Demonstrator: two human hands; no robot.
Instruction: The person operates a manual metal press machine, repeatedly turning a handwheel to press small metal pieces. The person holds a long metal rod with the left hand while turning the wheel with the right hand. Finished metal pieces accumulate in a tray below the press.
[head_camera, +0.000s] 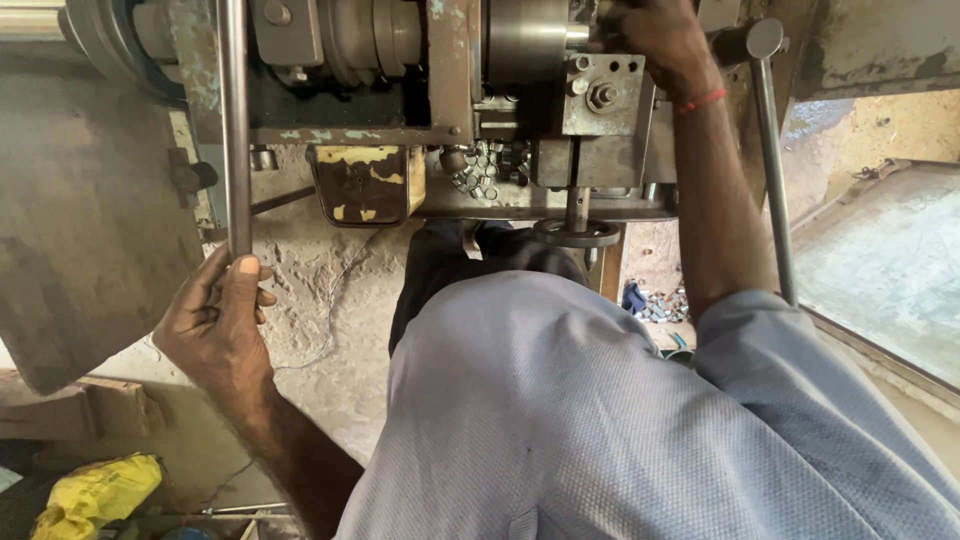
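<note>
Below, small metal pieces (487, 170) heaped on machine ledge, handwheel (576, 233) under them, yellow cloth (95, 495) on floor. Left hand (215, 320) clenched round long lever rod (236, 120) at its lower end. Right hand (660, 40) up at the tool block (600, 95), grip unclear.

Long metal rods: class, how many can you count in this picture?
2. One rod stands upright on the left, its lower end gripped by the left hand. The other rod slants down on the right, beside the right hand. More may be hidden.
</note>
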